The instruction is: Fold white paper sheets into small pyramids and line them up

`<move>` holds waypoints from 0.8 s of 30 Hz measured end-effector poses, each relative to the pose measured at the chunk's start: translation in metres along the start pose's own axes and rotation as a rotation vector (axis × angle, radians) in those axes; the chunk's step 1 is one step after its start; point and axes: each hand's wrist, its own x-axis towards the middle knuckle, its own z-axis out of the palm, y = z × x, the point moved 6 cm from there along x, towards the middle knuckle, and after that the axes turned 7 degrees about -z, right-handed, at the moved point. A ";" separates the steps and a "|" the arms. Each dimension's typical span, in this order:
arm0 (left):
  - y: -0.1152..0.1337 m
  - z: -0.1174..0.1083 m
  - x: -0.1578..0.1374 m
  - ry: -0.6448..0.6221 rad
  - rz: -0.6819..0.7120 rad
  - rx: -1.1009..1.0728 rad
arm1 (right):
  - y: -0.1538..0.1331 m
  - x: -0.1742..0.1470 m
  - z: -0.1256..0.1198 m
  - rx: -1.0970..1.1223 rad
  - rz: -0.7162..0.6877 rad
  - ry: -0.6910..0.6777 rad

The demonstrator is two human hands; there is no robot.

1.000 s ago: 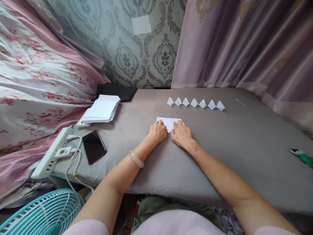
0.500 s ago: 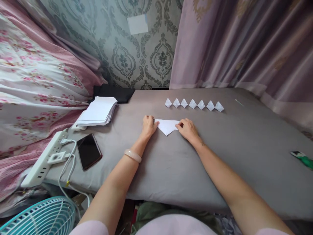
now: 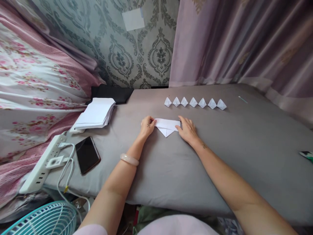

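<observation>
A folded sheet of white paper (image 3: 167, 125) lies on the grey cloth-covered table (image 3: 171, 169), its point towards me and a straight band across its far part. My left hand (image 3: 147, 126) pinches the paper's left end between thumb and fingers. At the right end my right hand (image 3: 187, 130) rests with thumb and fingers apart, the thumb touching the paper's edge. Beyond my hands stands a row of several small folded paper shapes (image 3: 193, 102), pointed at the top.
To the left lie a stack of white paper (image 3: 95, 112), a black cloth (image 3: 117, 94), a phone (image 3: 87, 155) and a white power strip (image 3: 42, 166) with cables. A blue fan (image 3: 46, 218) stands below the table edge. A green item (image 3: 306, 155) lies far right.
The paper's far edge now shows as a band folded over towards me. My right hand's fingers have spread from a pinch; my left hand keeps hold. The view has shifted slightly.
</observation>
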 end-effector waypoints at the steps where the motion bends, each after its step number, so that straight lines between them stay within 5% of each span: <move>1: 0.001 0.000 -0.001 -0.014 0.036 -0.071 | 0.001 0.000 0.000 0.020 0.006 0.007; 7: 0.008 0.000 -0.011 -0.082 0.207 -0.373 | 0.011 0.001 -0.001 0.234 0.073 0.090; 11: 0.016 -0.002 -0.014 -0.127 0.215 -0.598 | 0.019 0.003 -0.004 0.611 0.164 0.104; 17: 0.019 -0.007 -0.021 -0.275 -0.009 -0.874 | 0.017 0.000 -0.010 1.107 0.300 0.040; 21: 0.019 -0.003 -0.031 -0.527 -0.140 -0.831 | 0.016 0.001 -0.014 1.177 0.317 0.048; 24: 0.018 -0.004 -0.034 -0.572 -0.153 -0.756 | 0.018 0.001 -0.015 1.156 0.298 0.016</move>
